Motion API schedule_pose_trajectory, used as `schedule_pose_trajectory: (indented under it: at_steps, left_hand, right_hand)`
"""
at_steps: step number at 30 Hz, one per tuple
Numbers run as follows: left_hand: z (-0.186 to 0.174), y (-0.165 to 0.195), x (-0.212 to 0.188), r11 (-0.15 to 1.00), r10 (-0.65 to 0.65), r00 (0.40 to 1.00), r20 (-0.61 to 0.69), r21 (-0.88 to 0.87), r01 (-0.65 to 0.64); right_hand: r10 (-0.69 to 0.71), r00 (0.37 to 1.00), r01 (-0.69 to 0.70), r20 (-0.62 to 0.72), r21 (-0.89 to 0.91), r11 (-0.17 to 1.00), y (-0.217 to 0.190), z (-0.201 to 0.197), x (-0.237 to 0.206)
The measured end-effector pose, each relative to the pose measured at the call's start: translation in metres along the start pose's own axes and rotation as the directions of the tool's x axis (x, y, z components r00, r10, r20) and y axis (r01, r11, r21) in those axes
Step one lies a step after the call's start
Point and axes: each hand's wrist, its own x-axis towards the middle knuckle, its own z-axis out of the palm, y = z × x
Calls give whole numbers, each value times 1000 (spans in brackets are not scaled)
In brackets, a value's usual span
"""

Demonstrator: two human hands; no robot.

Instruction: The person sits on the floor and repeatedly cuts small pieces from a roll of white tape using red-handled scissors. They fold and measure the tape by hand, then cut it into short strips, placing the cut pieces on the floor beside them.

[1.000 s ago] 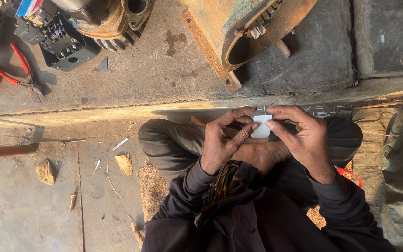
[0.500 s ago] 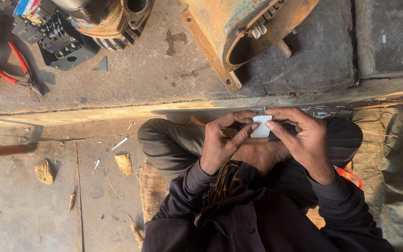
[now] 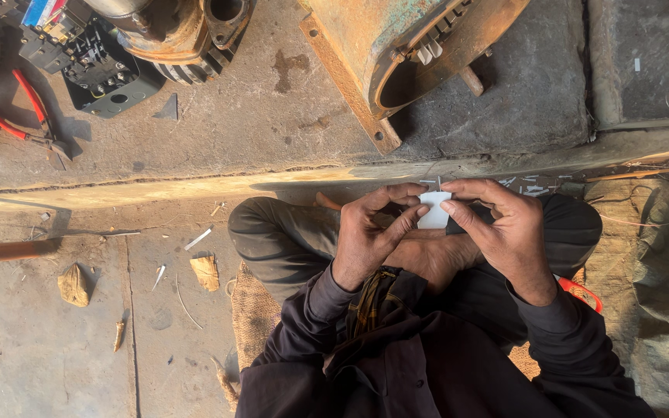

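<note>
Care is needed with the white slip (image 3: 433,210): it is pinched above the lap by fingers of the left hand (image 3: 373,236) and right hand (image 3: 505,232); at 12 o'clock the motor housing (image 3: 396,46) lies.

Single head-worn view, looking steeply down, close over lap and concrete floor (image 3: 272,131); no second view.

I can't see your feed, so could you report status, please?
Left hand and right hand both pinch the white strip. Nothing in the way.
</note>
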Motion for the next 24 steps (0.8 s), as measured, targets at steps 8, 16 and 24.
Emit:
schedule_pose_trajectory:
  at_steps: [8,16,24]
  left_hand:
    - [0,2,0,1000,-11,1000,-2,6,11]
    - [1,3,-1,999,-18,1000,1,-42,18]
    - [1,1,-1,999,-32,999,6,-43,33]
  right_hand:
    - [-21,1000,20,-22,-48,999,-4,-1,1]
    - [-12,1000,10,-26,-63,998,-3,-1,1]
    - [-20,999,17,-34,-80,997,-3,-1,1]
